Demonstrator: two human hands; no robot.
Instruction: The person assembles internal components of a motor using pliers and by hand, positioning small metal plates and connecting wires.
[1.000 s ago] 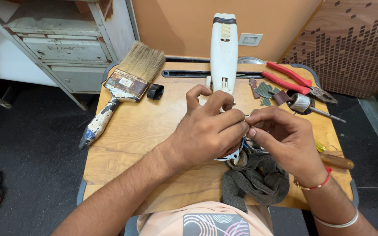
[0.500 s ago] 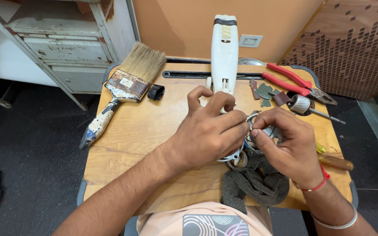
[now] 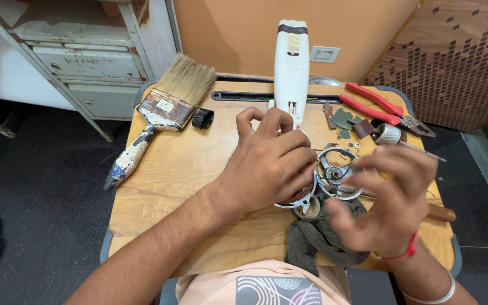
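Note:
My left hand point(image 3: 269, 164) is closed around a small round metal mechanism point(image 3: 334, 178) with a ring-shaped frame, holding it just above the wooden table point(image 3: 182, 169). My right hand point(image 3: 388, 197) hovers right of that part, fingers spread and blurred, with something small and yellow at the fingertips; whether it grips anything is unclear. Under both hands lies a dark grey cloth point(image 3: 317, 237). A white appliance casing point(image 3: 291, 65) lies lengthwise just beyond my left hand.
A wide, worn paintbrush point(image 3: 159, 116) lies at the table's left with a small black part point(image 3: 203, 118) beside it. Red-handled pliers point(image 3: 382, 107), a screwdriver point(image 3: 402, 141) and small loose parts sit at the right. A battered metal cabinet point(image 3: 80, 62) stands beyond the table, left.
My right hand has pulled back from the metal mechanism toward me and opened its fingers. My left hand still holds the mechanism in nearly the same place.

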